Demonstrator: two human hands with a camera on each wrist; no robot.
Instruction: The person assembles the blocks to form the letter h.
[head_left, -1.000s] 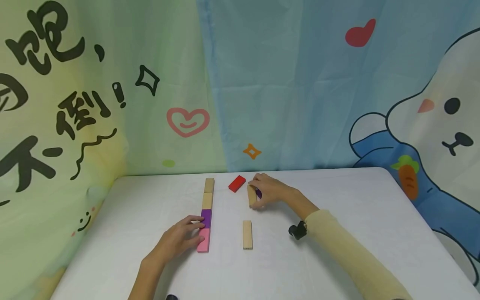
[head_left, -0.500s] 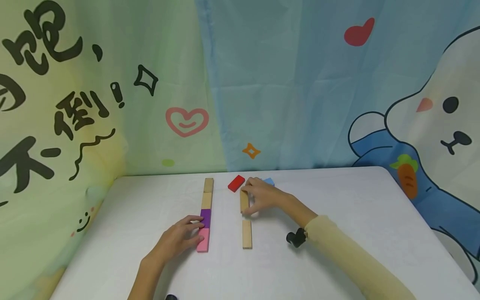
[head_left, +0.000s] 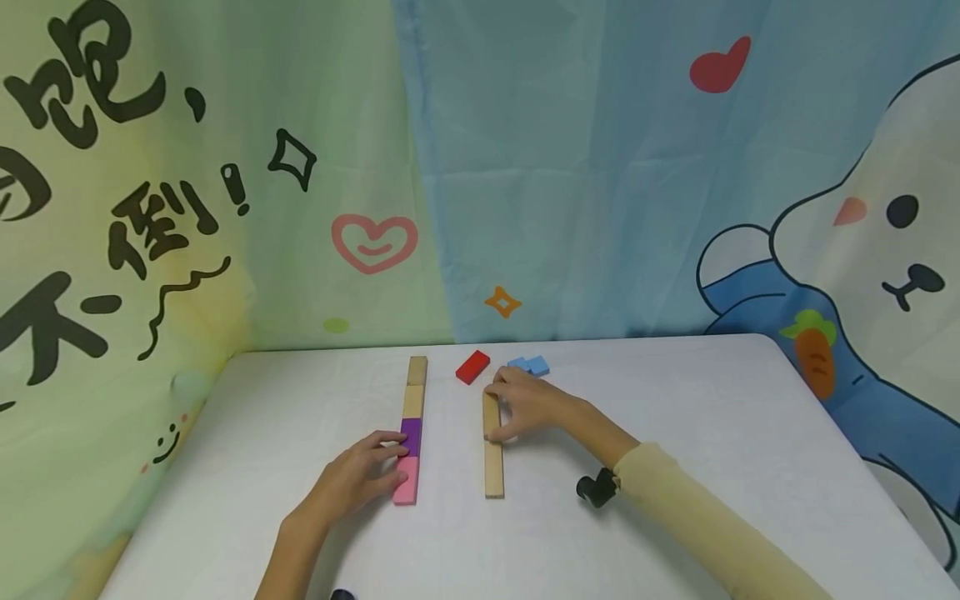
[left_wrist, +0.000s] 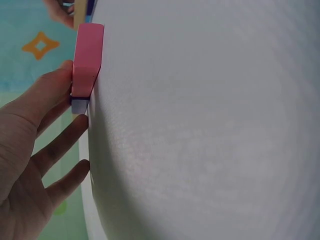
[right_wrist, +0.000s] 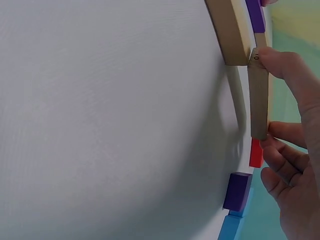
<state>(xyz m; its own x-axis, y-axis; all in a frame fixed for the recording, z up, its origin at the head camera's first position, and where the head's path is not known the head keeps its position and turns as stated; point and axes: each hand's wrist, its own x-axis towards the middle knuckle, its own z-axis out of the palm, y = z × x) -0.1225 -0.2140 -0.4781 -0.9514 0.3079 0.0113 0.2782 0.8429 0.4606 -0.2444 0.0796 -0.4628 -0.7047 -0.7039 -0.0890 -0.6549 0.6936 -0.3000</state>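
My left hand [head_left: 351, 479] rests beside a row of blocks. Its thumb touches the pink block [head_left: 406, 490], and fingertips lie at the purple block [head_left: 411, 438] just beyond. Two plain wooden blocks [head_left: 414, 402] continue that row toward the back. To the right, my right hand [head_left: 534, 405] pinches a plain wooden block [head_left: 491, 414] lengthwise, thumb at the near end and fingers at the far end. This block lines up with another wooden block [head_left: 494, 475] nearer me, its near end right at that block's far end. In the right wrist view it looks slightly tilted.
A red block [head_left: 472, 367] and light blue blocks [head_left: 538, 366] lie near the back edge of the white table [head_left: 660, 392]. Another purple block [right_wrist: 238, 191] shows in the right wrist view, hidden behind my right hand from the head. A printed curtain [head_left: 570, 208] hangs behind.
My right hand has brought the wooden block left, then toward me, up to the nearer wooden block. The light blue blocks have come into sight behind it. My left hand has stayed put.
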